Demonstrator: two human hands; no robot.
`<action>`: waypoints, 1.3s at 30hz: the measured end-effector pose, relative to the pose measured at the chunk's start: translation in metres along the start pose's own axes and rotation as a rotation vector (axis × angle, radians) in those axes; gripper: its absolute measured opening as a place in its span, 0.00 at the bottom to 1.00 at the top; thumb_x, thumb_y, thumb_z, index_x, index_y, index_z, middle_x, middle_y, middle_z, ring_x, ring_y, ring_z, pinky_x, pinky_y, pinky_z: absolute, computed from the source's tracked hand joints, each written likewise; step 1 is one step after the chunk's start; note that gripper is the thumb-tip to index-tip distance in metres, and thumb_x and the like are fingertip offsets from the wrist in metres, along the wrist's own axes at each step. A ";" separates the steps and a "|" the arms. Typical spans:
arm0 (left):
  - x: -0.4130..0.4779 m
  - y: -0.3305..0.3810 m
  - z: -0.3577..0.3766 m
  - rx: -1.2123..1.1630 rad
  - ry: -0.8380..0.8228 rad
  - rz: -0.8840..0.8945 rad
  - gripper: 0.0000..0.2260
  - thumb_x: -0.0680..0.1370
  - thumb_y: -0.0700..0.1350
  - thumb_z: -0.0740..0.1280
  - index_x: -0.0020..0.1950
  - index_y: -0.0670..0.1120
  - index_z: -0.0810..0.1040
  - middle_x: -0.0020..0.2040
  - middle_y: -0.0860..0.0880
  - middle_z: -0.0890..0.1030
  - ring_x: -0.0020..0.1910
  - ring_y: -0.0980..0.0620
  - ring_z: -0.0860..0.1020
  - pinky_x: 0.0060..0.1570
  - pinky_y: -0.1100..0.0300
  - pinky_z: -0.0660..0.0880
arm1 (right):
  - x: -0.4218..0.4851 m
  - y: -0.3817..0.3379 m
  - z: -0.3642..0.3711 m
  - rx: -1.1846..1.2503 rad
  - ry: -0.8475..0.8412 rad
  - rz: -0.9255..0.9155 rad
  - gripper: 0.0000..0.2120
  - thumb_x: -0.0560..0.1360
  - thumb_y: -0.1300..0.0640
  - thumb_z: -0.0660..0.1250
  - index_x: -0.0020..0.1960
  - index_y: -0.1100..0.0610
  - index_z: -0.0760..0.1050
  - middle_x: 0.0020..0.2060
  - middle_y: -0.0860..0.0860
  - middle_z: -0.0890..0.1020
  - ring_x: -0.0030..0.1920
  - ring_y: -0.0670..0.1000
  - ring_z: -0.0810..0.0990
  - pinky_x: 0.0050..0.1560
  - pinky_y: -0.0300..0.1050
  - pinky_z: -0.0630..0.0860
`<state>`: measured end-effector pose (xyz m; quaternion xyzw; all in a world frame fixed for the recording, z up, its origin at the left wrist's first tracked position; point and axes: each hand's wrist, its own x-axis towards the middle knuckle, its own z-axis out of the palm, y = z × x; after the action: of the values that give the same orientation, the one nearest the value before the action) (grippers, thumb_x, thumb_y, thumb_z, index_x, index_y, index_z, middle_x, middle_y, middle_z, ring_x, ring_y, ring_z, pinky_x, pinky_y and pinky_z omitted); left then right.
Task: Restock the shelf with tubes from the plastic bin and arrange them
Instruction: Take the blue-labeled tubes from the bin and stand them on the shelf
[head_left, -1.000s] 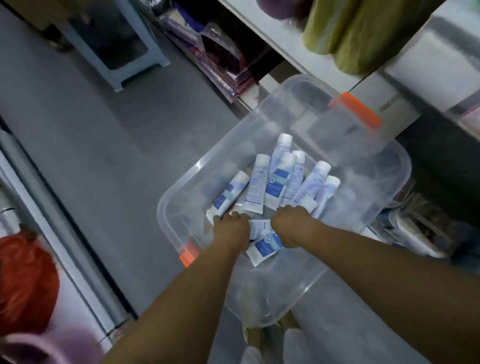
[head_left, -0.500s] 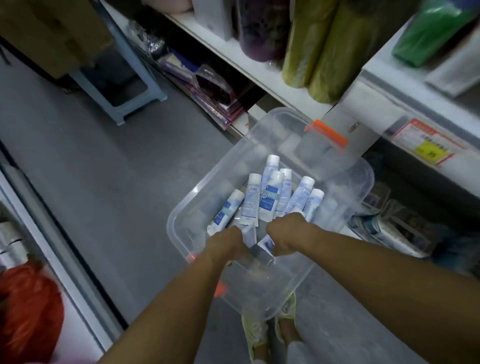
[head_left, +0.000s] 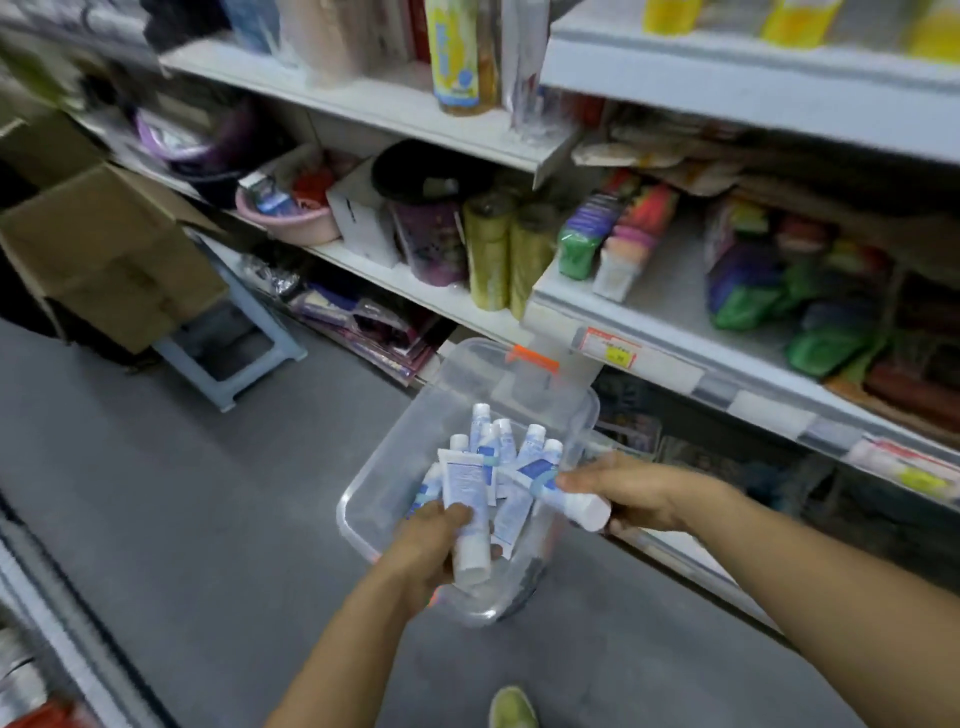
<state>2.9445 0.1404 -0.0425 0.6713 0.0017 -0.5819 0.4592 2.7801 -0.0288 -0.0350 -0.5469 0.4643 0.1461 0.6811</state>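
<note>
Grip: left hand (head_left: 431, 551) clasps tube (head_left: 465, 488) | right hand (head_left: 639, 493) clasps second tube (head_left: 576, 504) | at bin (head_left: 395, 431) rim

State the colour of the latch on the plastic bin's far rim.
Orange; the latch shows best in the head view.

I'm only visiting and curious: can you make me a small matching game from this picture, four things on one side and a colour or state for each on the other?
1. left hand
2. right hand
3. plastic bin
4. basin

A. clear, loose tubes inside
B. pink, on a shelf
C. grips a lengthwise tube
D. holds a crosswise tube

Pairs: 1-C, 2-D, 3-A, 4-B.
</note>
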 end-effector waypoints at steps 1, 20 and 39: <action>-0.007 0.001 0.010 0.023 -0.025 0.032 0.08 0.79 0.35 0.60 0.57 0.39 0.75 0.42 0.40 0.83 0.39 0.40 0.82 0.42 0.48 0.80 | -0.013 0.004 -0.004 0.046 -0.003 -0.021 0.10 0.77 0.53 0.67 0.46 0.61 0.75 0.29 0.54 0.76 0.26 0.47 0.72 0.22 0.36 0.65; -0.241 -0.106 0.332 0.442 -0.325 0.606 0.20 0.67 0.40 0.78 0.55 0.44 0.76 0.46 0.44 0.81 0.40 0.53 0.79 0.34 0.66 0.76 | -0.380 0.226 -0.134 0.213 0.377 -0.505 0.22 0.65 0.59 0.78 0.56 0.55 0.76 0.52 0.59 0.84 0.52 0.59 0.83 0.56 0.56 0.77; -0.346 -0.073 0.591 0.525 -0.471 0.956 0.18 0.72 0.54 0.73 0.56 0.47 0.77 0.47 0.47 0.84 0.45 0.51 0.83 0.46 0.55 0.79 | -0.575 0.283 -0.301 0.263 1.012 -0.709 0.18 0.72 0.60 0.74 0.59 0.55 0.75 0.45 0.51 0.85 0.36 0.46 0.82 0.31 0.36 0.74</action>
<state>2.3330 0.0009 0.2417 0.5413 -0.5470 -0.4247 0.4769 2.1356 -0.0146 0.2568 -0.5807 0.5335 -0.4237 0.4457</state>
